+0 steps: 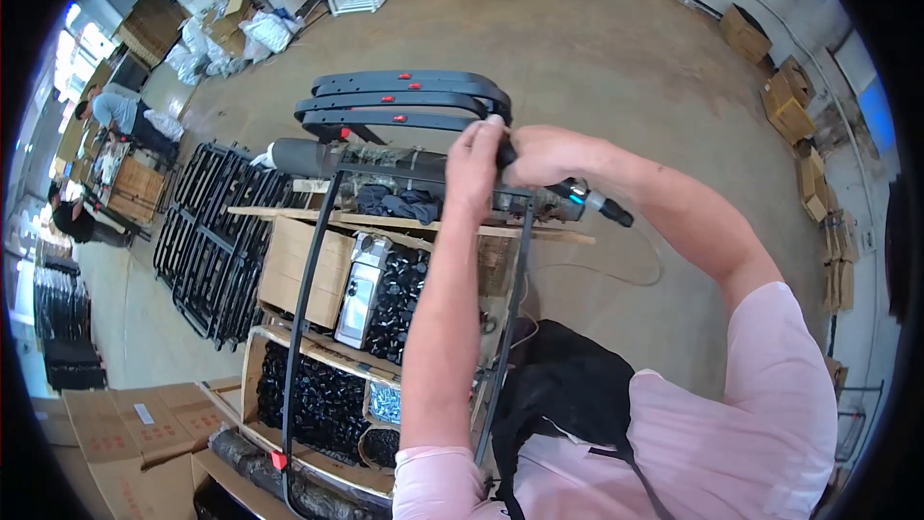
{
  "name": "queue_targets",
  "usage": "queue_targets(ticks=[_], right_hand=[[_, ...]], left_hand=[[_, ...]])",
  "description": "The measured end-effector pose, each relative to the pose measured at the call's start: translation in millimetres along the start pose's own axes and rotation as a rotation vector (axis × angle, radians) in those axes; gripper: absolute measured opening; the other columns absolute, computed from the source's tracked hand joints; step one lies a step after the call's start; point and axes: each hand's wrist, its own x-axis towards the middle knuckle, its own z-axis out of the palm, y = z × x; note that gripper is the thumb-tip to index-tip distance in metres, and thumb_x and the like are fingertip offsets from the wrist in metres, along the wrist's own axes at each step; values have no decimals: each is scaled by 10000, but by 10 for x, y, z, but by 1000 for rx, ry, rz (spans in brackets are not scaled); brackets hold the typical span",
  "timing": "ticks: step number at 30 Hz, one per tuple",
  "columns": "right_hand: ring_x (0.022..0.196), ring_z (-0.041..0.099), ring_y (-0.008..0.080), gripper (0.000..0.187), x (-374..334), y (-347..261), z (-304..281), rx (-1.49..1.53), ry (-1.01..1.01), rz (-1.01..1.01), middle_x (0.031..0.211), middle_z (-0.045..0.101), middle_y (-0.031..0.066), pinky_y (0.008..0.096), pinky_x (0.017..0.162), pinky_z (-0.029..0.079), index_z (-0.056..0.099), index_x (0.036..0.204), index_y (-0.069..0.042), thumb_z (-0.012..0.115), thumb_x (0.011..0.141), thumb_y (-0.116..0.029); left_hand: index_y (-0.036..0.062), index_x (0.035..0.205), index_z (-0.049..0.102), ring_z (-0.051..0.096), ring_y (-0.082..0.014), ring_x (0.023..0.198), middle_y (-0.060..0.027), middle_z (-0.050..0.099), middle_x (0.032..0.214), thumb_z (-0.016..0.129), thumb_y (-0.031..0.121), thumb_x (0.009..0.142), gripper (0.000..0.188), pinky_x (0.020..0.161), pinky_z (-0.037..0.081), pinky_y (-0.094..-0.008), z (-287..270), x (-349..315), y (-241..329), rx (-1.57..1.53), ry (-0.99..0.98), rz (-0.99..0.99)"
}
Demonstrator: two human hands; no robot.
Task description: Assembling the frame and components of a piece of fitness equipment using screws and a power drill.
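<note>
Black curved frame (318,260) under both hands (510,164)

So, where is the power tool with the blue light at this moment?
In the head view, the power tool is right of centre, in the right hand, beside the left hand, at the top of the black curved frame.

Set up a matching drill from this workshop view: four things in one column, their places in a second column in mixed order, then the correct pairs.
Things
1. stacked curved black pieces
2. power tool
3. black metal racks
4. brown cartons

Places
A. along the wall on the far right
B. lying on the floor at the left of the work stand
C. beyond the hands, at the top of the stand
D. under the right hand, its tip pointing right

Pairs: 1-C, 2-D, 3-B, 4-A
</note>
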Motion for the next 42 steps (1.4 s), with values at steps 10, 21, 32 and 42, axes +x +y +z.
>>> queue_targets(ticks=[10, 21, 32, 42], right_hand=[[1039, 765, 341, 370, 1851, -2064, 74, -142, -89, -286, 1054, 795, 185, 455, 903, 584, 808, 1049, -33, 659, 786, -247], [922, 772, 259, 273, 2860, -2461, 185, -260, -163, -343, 853, 794, 85, 416, 842, 572, 802, 897, -46, 624, 837, -244], [804, 770, 275, 385, 3015, -2371, 273, -210, -183, -394, 774, 776, 135, 423, 796, 585, 794, 873, 4, 667, 870, -359], [1092, 748, 369, 420, 2944, -2365, 320, -281, -175, -401, 1140, 772, 233, 465, 935, 575, 790, 1123, -1, 601, 871, -279]], left_hand=[[80, 1087, 699, 657, -169, 923, -41, 708, 1011, 603, 352, 1078, 288, 865, 524, -364, -2293, 556, 1055, 32, 454, 182], [35, 1010, 718, 589, -138, 858, -29, 651, 922, 659, 341, 1028, 312, 788, 485, -320, -2936, 1078, 947, -59, 594, 210], [15, 1028, 720, 580, -133, 863, -33, 653, 925, 658, 346, 1023, 337, 809, 479, -306, -2998, 1077, 880, 13, 616, 227], [17, 1011, 726, 574, -131, 882, -30, 657, 937, 654, 350, 1025, 341, 836, 478, -305, -3050, 1066, 759, 47, 617, 238]])
